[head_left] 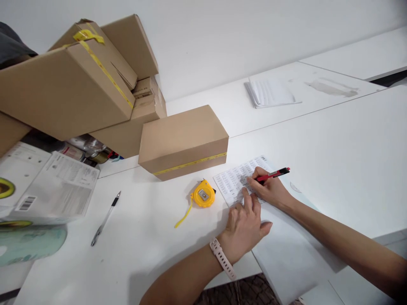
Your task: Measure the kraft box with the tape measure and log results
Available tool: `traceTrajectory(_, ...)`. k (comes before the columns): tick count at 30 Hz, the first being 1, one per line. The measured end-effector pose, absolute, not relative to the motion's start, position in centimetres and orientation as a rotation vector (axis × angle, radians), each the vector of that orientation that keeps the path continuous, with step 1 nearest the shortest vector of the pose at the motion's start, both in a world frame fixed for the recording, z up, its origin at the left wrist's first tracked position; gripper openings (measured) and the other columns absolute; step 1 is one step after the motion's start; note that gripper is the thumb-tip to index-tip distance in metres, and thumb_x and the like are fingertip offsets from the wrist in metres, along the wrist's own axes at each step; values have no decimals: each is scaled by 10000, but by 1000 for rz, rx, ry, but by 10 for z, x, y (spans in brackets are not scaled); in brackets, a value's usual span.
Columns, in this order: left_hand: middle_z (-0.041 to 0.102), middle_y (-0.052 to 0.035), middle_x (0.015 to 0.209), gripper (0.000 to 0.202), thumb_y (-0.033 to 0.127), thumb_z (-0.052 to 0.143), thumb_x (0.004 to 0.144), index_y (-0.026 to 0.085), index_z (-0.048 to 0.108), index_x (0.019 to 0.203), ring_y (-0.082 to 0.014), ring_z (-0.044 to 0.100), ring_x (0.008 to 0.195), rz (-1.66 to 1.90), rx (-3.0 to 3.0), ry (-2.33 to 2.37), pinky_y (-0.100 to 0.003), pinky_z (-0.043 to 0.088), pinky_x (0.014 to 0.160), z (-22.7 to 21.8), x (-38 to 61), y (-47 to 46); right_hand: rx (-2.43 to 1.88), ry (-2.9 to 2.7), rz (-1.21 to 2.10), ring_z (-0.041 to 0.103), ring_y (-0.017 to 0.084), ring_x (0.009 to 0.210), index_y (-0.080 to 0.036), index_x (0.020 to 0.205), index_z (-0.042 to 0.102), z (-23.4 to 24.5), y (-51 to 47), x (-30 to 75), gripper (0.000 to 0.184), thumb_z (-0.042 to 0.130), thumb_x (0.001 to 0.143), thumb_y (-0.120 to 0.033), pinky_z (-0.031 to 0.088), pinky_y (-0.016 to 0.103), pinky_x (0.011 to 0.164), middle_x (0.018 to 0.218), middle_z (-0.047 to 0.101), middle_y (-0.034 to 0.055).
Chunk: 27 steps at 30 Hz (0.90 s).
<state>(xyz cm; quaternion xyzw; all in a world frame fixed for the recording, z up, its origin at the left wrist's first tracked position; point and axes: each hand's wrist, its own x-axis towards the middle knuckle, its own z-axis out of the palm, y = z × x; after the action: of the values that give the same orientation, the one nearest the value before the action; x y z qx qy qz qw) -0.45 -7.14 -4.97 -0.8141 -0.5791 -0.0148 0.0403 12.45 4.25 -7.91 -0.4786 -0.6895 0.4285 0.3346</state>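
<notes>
My right hand (pixel 269 188) grips a red and black pen (pixel 276 174), its lower end down at a printed sheet (pixel 229 181) covered in small rows of text. The sheet lies on the white table. Beside it, my left hand (pixel 244 228) rests with fingers spread, its fingertips on the sheet's lower part; a pale pink band (pixel 221 257) circles that wrist. Left of the sheet lies a yellow tape measure (pixel 204 194) with a yellow strap. Behind the tape measure sits a closed cardboard box (pixel 184 142) with a yellow tape strip along its side.
Several cardboard boxes (pixel 104 80) are piled at the back left. A white printed carton (pixel 60 182) stands at the left, and a clear pen (pixel 106 218) with a black grip lies near it. A paper stack (pixel 270 92) lies at the back against the wall.
</notes>
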Motion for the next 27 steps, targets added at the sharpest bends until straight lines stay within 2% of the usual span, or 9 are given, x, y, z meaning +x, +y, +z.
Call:
traceTrajectory(12,509,-235,1482,758,629,532,932,71,506,1444,-205,685,809,-41,-2500,-1767,-299,548,641,-52,-4,-70,-1256,-1777,1128,389,135,599,-227,677,469,-81,43,124,292,584,914,-354,320,299,541,649,411,-27)
traceTrajectory(21,495,-228,1500,761,638,536,925,84,509,1446,-217,688,810,-37,-2517,-1794,-316,540,644,-54,-4,-70,-1293,-1733,1115,390,131,585,-228,655,451,-75,41,123,341,618,889,-412,331,294,533,642,423,-27)
traceTrajectory(27,496,-236,1496,770,631,532,929,68,494,1452,-219,683,828,-76,-2502,-1781,-319,535,657,-55,-5,-71,-1268,-1781,1089,396,135,600,-229,666,456,-78,43,125,302,591,906,-355,328,299,549,651,414,-28)
